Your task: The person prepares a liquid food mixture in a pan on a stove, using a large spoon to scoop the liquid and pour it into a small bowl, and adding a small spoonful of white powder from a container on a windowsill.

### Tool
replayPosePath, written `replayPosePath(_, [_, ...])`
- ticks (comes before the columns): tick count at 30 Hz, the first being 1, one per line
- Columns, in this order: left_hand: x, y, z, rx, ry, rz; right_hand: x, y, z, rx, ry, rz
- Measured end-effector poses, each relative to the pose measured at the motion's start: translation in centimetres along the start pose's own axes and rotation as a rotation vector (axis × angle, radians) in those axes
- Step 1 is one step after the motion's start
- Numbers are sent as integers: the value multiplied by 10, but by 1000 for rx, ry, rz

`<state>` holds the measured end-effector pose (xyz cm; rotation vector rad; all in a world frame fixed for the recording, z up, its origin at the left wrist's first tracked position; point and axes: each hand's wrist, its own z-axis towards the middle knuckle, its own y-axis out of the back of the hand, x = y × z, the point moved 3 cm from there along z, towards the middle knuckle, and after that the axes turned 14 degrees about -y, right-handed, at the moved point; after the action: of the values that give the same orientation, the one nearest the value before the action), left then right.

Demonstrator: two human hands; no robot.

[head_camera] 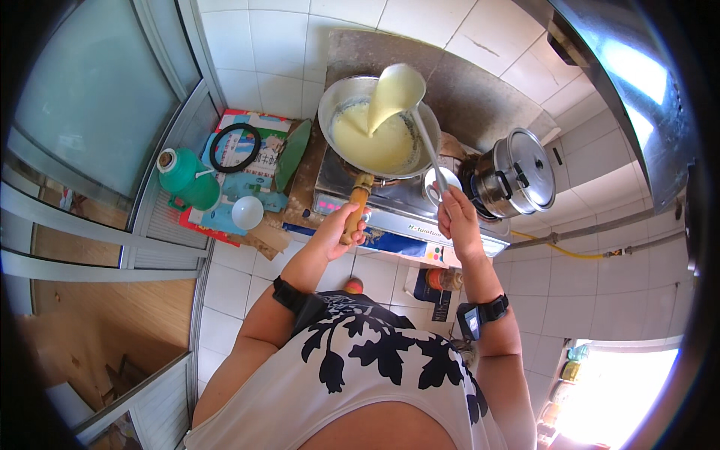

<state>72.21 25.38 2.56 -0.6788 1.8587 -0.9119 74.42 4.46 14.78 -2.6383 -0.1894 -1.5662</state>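
Observation:
My left hand (339,229) grips the wooden handle (358,203) of a metal wok (336,93) sitting on the left burner of a gas stove (388,198). Pale yellow liquid (377,147) covers the wok's bottom. In my right hand (460,219) is the long handle of a metal ladle (409,84). Its bowl is tilted above the wok, and a stream of the same yellow liquid runs from its lip down into the pool. Just left of my right hand, a white bowl (453,179) stands on the stove top, with its contents hard to make out.
On the right burner is a lidded steel pot (514,174). To the left, a green thermos (190,179), a black ring (235,147), a white bowl (247,212) and a green leaf-shaped piece (293,154) rest on printed cardboard. A range hood (624,84) overhangs the right side.

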Motion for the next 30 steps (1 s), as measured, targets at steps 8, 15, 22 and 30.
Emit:
replayPosePath(8, [-1, -2, -1, 4, -4, 5, 13, 12, -5, -253, 395, -166])
replayPosePath(15, [-1, -2, -1, -12, 1, 1, -3, 14, 5, -519, 614, -574])
replayPosePath(22, [-1, -1, -1, -10, -9, -2, -9, 7, 50, -520, 376, -794])
replayPosePath(30, [-1, 0, 0, 27, -4, -3, -28, -21, 85, -578, 396, -843])
